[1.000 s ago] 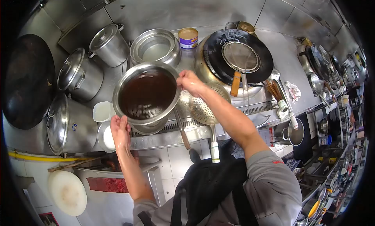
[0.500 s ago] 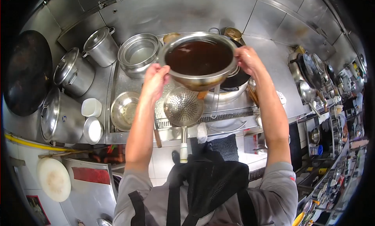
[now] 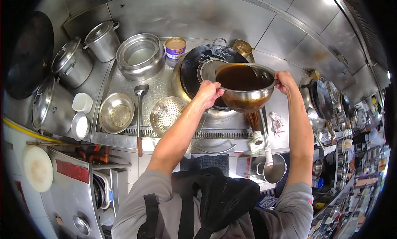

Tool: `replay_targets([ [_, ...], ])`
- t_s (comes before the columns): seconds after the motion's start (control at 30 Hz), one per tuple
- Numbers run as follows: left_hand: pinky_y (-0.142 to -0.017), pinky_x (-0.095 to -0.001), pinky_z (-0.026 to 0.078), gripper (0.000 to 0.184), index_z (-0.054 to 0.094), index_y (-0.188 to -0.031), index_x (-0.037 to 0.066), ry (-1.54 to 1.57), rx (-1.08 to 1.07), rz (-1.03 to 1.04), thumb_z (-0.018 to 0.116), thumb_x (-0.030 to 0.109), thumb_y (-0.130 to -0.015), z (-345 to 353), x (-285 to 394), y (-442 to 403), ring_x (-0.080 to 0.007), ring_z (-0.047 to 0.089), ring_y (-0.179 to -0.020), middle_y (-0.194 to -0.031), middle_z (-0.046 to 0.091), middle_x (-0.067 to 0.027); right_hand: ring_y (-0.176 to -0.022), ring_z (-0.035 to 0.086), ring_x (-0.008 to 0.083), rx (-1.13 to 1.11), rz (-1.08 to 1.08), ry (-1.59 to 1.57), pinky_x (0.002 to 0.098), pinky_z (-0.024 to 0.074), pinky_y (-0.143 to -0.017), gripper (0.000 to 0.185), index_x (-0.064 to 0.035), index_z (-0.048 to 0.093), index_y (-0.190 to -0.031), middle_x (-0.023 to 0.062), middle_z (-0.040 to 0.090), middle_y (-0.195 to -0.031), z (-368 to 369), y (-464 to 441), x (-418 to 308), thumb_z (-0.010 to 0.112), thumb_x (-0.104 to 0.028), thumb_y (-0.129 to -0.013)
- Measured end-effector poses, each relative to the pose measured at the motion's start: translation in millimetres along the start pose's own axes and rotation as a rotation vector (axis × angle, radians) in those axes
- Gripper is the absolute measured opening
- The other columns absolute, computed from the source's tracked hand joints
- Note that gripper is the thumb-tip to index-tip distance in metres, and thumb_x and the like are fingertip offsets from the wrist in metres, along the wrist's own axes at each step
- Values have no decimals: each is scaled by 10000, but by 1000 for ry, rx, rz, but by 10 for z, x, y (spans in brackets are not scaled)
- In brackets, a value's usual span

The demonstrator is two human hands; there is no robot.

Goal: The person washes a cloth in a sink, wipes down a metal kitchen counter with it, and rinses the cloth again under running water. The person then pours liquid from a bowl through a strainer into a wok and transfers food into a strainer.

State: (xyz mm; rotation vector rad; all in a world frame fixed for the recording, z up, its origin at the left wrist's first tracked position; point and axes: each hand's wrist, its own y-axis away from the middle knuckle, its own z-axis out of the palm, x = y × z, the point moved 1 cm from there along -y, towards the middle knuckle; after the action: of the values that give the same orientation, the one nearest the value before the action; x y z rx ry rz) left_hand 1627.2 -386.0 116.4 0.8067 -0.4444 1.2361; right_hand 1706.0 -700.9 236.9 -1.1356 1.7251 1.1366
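Note:
A steel bowl of dark brown liquid (image 3: 248, 99) hangs over the right part of the black wok (image 3: 190, 69). My left hand (image 3: 210, 92) grips its left rim, and my right hand (image 3: 284, 81) grips the right rim. The bowl partly covers a round strainer (image 3: 209, 70) lying on the wok. To the left of the wok are a perforated ladle (image 3: 167, 115), a spatula (image 3: 140, 111) and a shallow steel bowl (image 3: 116, 114). Bamboo sticks (image 3: 253, 123) and a white-handled tool (image 3: 268, 150) lie just below the held bowl.
Behind on the left stand a steel pot of clear liquid (image 3: 140, 59), a purple-labelled can (image 3: 175, 49) and lidded pots (image 3: 102, 40). A crumpled cloth (image 3: 277, 122) lies to the right. Below the counter edge is an empty pot (image 3: 274, 168).
Both hands have carried the bowl rightward from the left side of the counter to over the wok. The shallow bowl, spatula and purple-labelled can now show uncovered.

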Motion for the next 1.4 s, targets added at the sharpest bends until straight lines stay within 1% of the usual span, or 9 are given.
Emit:
replay_targets([
  [0.23,-595,-291,579,75,523,-922,-65,100,23,-38,581,-18,-925,247,-254,-69,-201,607,-669,-857,573,-123,-451,403,163,-8,4,110,319,327,-394,154,-41,497,-619,56,458,-591,-185,-298,-34,571,-43,-754],
  [0.4,-587,-274,578,79,538,-952,-98,157,46,-57,539,-19,-948,400,-331,-129,-203,608,-682,-886,587,-144,-454,413,162,-5,-20,192,320,322,-396,131,-28,524,-638,62,478,-598,-271,-452,-166,577,-53,-755],
  [0.67,-598,-277,594,81,545,-946,-97,274,68,-85,532,-18,-953,589,-488,-223,-212,620,-703,-873,599,-147,-423,421,154,14,-102,264,318,318,-385,121,-19,557,-645,45,487,-567,-359,-689,-389,567,-57,-760],
  [0.73,-602,-277,598,83,544,-954,-99,306,61,-89,525,-18,-958,610,-541,-281,-212,621,-706,-878,602,-152,-424,416,151,27,-123,283,320,307,-386,122,-17,548,-644,39,474,-563,-340,-709,-474,569,-52,-759],
  [0.83,-592,-271,597,90,541,-956,-102,377,54,-116,513,-17,-965,645,-598,-337,-210,620,-687,-877,606,-161,-440,406,170,37,-163,369,337,273,-397,154,19,531,-647,74,468,-579,-289,-716,-611,575,-56,-775],
  [1.03,-575,-266,593,100,515,-979,-103,467,49,-186,501,-4,-984,627,-738,-507,-210,614,-637,-855,607,-175,-448,410,165,78,-225,437,355,281,-388,163,20,528,-624,62,447,-570,-124,-675,-836,584,-54,-757],
  [1.23,-580,-258,584,114,507,-1015,-81,523,61,-221,475,28,-1015,643,-794,-550,-194,600,-643,-846,596,-159,-467,452,172,116,-274,591,354,303,-384,171,39,549,-628,69,484,-582,39,-657,-1031,593,-63,-758],
  [1.33,-575,-252,577,118,511,-1016,-76,575,45,-234,466,33,-1023,622,-847,-598,-185,587,-640,-844,587,-150,-462,506,202,107,-333,592,382,347,-392,194,78,585,-668,129,545,-591,96,-838,-1040,586,-87,-769],
  [1.4,-574,-249,573,120,513,-1013,-73,608,39,-240,461,34,-1028,623,-891,-637,-179,579,-639,-844,584,-145,-567,613,280,157,-318,754,425,439,-481,222,107,626,-771,213,625,-696,162,-842,-1143,585,-111,-777],
])
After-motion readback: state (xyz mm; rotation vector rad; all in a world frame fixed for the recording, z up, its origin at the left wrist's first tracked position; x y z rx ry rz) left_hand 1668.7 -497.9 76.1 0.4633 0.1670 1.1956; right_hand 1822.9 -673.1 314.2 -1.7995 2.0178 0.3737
